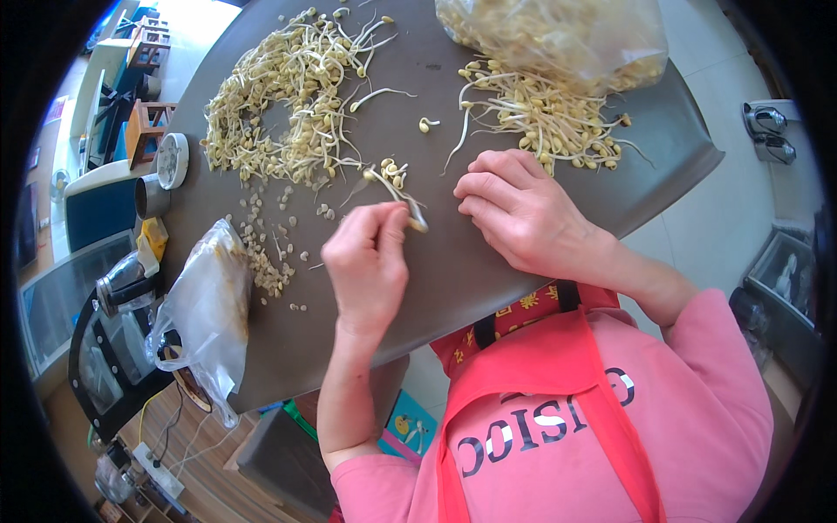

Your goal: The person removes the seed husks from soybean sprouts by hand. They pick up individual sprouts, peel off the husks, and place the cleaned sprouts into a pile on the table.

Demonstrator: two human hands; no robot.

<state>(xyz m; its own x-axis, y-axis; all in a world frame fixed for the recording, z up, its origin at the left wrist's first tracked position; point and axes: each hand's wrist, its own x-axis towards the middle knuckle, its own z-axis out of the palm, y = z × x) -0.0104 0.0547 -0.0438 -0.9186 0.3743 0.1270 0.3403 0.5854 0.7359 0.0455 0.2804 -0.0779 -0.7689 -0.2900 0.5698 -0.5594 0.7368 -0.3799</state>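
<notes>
Bean sprouts lie on a dark tabletop (451,281). My left hand (369,261) pinches a bean sprout (396,194) between thumb and forefinger, just below a few short sprouts (393,172). To the right, my right hand (523,212) rests with curled fingers close to the tabletop; its fingertips are partly hidden, and I cannot tell whether they hold anything. Beyond it, a heap of bean sprouts (549,114) spreads out from under a clear plastic bag (562,39). A larger heap of sprouts (294,98) lies at the upper left.
Loose bean hulls (265,271) are scattered at the left, beside a translucent plastic bag (212,294). Along the left edge stand a metal cup (152,196), a round white dish (172,161) and a glass pitcher (125,282). The table's near edge curves in front of my red apron.
</notes>
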